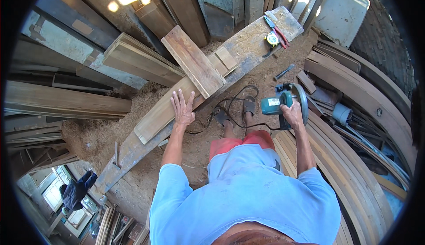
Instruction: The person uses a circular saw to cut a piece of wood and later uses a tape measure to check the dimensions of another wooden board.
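Note:
My left hand (pixel 181 108) lies flat with fingers spread on a pale wooden board (pixel 155 122), which rests along a long narrow workbench (pixel 128 152). Across that board lies a shorter, darker plank (pixel 192 61), just beyond my fingertips. A small wood block (pixel 226 58) sits beside the plank. Out to the right, my right hand (pixel 292 113) is wrapped round the handle of a green circular saw (pixel 283 103), held apart from the bench. The saw's round guard faces right, and its black cord (pixel 234 99) runs down past my feet.
Pliers with red handles (pixel 279 34) and a yellow tape measure (pixel 272 38) lie on the bench's far end. A chisel-like tool (pixel 283 72) is on the sawdust-covered floor. Stacked planks (pixel 354 165) line the right; boards (pixel 141 61) lean at the left. Another person (pixel 79 192) is at lower left.

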Demonstrator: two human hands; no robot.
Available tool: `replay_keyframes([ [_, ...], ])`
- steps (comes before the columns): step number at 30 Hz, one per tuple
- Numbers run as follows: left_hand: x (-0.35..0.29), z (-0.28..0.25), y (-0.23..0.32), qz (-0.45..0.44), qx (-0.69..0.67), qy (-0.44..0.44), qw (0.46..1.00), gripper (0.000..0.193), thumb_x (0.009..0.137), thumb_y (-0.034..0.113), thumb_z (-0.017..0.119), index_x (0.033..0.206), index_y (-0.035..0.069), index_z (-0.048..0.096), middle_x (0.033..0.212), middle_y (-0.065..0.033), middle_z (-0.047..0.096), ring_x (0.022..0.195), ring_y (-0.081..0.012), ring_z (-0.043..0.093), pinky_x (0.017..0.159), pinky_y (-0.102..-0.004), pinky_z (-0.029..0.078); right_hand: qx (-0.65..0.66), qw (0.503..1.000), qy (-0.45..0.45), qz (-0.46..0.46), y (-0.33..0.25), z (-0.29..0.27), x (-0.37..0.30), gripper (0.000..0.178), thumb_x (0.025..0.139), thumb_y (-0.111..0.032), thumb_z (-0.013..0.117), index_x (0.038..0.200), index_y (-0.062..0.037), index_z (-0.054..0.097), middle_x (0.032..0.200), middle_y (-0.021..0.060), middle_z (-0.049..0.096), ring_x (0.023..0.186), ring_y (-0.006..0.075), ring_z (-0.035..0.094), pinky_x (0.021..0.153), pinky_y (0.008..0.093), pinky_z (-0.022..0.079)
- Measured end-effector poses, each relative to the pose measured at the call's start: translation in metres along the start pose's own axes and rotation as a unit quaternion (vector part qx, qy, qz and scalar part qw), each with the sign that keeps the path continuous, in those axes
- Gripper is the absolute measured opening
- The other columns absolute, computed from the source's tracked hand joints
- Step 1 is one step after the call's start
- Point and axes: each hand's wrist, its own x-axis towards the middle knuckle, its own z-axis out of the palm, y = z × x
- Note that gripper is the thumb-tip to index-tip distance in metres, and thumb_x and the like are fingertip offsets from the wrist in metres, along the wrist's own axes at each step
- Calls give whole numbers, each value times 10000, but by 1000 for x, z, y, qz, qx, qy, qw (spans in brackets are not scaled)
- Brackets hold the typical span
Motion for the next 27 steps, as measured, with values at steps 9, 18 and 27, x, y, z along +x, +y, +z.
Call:
replay_keyframes([
  [9, 20, -22, 2, 3, 53, -60, 997, 1235, 598, 347, 848, 1648, 377, 198, 1677, -331, 16, 1544, -551, -9, 1238, -666, 56, -196, 975, -79, 64, 127, 43, 46, 430, 818, -224, 714, 1097, 94, 633, 1061, 348, 694, 1066, 481, 681, 929, 530, 524],
  [18, 35, -11, -1, 61, 82, 32, 994, 1158, 611, 507, 784, 1635, 273, 295, 1661, -347, 126, 1541, -539, 102, 1219, -662, 123, -247, 944, -138, 172, 206, 108, 121, 371, 828, -117, 670, 1157, 50, 631, 1146, 310, 706, 1127, 459, 680, 945, 507, 564],
  [27, 50, 3, -11, 123, 77, 56, 988, 1120, 722, 645, 681, 1666, 297, 189, 1651, -365, 145, 1513, -562, 178, 1188, -699, 167, -337, 906, -142, 213, 296, 176, 216, 317, 903, -108, 610, 1200, 3, 605, 1179, 264, 718, 1127, 412, 700, 944, 494, 570],
])
